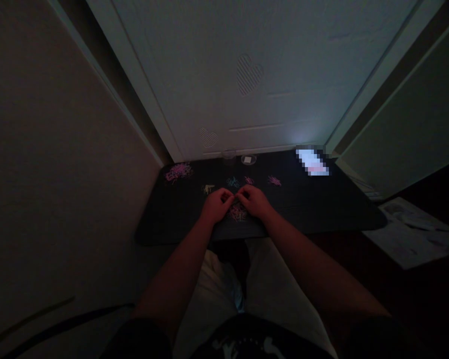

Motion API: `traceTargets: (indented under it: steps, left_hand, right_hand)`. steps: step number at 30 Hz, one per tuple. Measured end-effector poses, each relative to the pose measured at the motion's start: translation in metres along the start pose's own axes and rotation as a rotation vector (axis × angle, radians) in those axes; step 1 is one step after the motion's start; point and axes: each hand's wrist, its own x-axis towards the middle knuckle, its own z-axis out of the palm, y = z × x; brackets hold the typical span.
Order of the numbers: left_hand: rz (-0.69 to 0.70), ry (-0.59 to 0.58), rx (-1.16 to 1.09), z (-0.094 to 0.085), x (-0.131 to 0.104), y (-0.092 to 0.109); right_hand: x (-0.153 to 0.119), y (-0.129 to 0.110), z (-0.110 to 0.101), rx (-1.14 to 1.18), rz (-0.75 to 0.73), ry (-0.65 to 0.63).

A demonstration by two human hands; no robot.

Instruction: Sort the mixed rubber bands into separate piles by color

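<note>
My left hand [217, 204] and my right hand [253, 200] meet at the fingertips over a mixed pile of small thin pieces [238, 213] on the dark table. Both hands have their fingers pinched; whatever they hold is too small to make out. Just beyond them lie a blue-green pile [232, 182] and a small pink pile [249, 180]. A yellowish pile [208, 189] is left of my left hand, and another pink pile [274, 180] sits farther right.
On the black table [322, 209], a larger pink-purple pile [178, 171] lies at the back left. A clear container [229, 155] and a round lid with a white label [248, 160] stand near the door [209, 75]. A bright pixelated screen [313, 161] is at the back right.
</note>
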Motion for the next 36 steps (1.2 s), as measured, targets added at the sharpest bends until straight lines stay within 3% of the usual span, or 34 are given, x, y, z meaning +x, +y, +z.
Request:
traceTargets:
  steps: [10, 14, 22, 36]
  left_hand:
    - [-0.007, -0.012, 0.028, -0.0002, 0.0001, -0.0004]
    - [-0.001, -0.003, 0.017, 0.0, -0.0004, -0.0003]
    - [0.01, -0.01, 0.01, 0.0014, -0.0006, -0.0014]
    - [-0.003, -0.01, 0.016, 0.0007, -0.0009, -0.0023]
  right_hand:
    - [-0.0008, 0.0017, 0.0008, 0.036, 0.015, 0.058]
    - [-0.0018, 0.0022, 0.001, 0.122, 0.006, 0.009]
    - [-0.0011, 0.0014, 0.0015, -0.012, -0.055, -0.012]
    - [0.0, 0.0046, 0.0032, 0.058, -0.053, 0.05]
